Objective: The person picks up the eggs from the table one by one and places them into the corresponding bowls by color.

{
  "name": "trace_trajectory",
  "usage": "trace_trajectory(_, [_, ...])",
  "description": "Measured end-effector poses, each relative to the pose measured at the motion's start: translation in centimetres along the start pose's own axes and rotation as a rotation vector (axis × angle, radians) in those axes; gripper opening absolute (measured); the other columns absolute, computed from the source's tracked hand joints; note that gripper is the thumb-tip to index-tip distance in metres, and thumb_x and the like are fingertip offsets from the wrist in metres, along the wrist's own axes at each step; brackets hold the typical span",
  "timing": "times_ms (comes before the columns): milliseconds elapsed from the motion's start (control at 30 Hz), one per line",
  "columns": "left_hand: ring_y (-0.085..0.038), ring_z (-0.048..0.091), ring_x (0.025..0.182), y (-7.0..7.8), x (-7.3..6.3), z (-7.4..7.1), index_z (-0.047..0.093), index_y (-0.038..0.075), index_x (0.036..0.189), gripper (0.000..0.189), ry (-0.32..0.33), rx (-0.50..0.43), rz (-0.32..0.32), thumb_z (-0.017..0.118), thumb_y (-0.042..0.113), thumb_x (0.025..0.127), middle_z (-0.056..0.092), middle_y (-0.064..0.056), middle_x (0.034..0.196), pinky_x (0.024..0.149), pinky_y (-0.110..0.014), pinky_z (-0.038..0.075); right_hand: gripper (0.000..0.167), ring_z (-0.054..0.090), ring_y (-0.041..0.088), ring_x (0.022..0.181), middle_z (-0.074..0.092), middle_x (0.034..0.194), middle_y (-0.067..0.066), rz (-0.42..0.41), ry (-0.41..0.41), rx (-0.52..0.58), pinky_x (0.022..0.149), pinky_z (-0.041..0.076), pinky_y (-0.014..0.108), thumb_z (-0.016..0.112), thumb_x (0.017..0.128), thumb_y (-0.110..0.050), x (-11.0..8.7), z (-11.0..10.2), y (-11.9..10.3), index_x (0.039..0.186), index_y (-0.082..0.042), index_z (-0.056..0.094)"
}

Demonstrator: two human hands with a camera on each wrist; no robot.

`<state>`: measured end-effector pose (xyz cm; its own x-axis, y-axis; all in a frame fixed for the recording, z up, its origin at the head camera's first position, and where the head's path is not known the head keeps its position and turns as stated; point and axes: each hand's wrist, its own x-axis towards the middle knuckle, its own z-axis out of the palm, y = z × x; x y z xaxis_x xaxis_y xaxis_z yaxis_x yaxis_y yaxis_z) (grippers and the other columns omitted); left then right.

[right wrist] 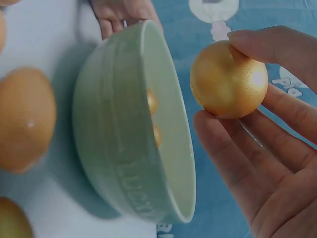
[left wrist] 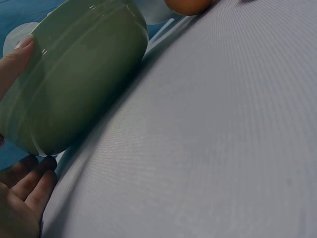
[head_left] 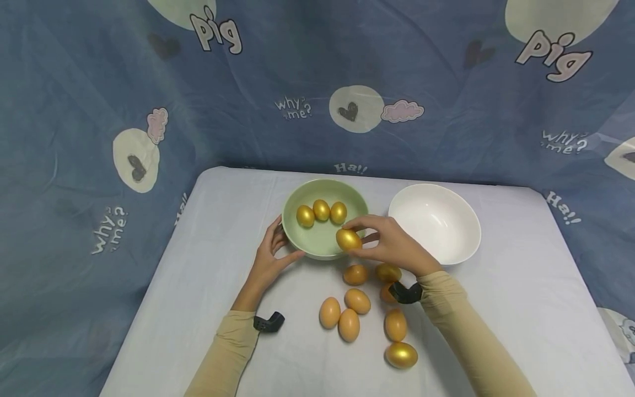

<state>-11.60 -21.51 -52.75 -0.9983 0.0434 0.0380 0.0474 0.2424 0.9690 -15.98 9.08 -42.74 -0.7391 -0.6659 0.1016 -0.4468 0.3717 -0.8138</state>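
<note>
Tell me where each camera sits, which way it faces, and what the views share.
Head: worn on the head, looking forward and down at the white-covered table; both hands and beige sleeves show.
Left wrist: low beside the left hand, facing the pale green ceramic bowl outer wall; its fingers touch the bowl.
Right wrist: by the right hand, facing the bowl's rim; its fingers pinch a shiny gold egg.
Shared: all three show the green bowl; head and right wrist views show the held gold egg.
</note>
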Motion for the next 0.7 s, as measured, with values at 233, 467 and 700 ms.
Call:
trace_trajectory(233, [-0.034,0.047,0.146,-2.3,0.6,0.1,0.018,0.019,0.166,0.108,0.015,0.008,0.018,0.087,0.008,0.083,0.036,-0.013,0.166,0.124,-0.046,0.043,0.048,0.066,0.021,0.123,0.070,0.132,0.001,0.045,-0.008,-0.003,0.099,0.063,0.042,0.087,0.085,-0.019,2.8,-0.3,-0.2,0.130,-0.015,0.069])
trace_trajectory(467, [-0.027,0.050,0.144,-2.5,0.5,0.0,0.023,0.029,0.164,0.106,0.016,0.009,0.042,0.089,0.016,0.083,0.039,-0.005,0.165,0.122,-0.038,0.046,0.045,0.066,0.023,0.123,0.071,0.132,0.004,0.042,-0.021,-0.006,0.106,0.059,0.051,0.085,0.087,-0.018,5.5,-0.7,0.2,0.129,-0.013,0.070])
trace_trajectory(700, [-0.025,0.051,0.143,-2.5,0.5,-0.2,0.022,0.033,0.164,0.106,0.013,0.023,0.038,0.089,0.021,0.083,0.039,-0.002,0.165,0.120,-0.028,0.047,0.047,0.065,0.027,0.126,0.070,0.133,0.009,0.038,-0.036,-0.004,0.101,0.063,0.044,0.083,0.087,-0.011,7.7,-0.8,0.8,0.131,-0.008,0.068])
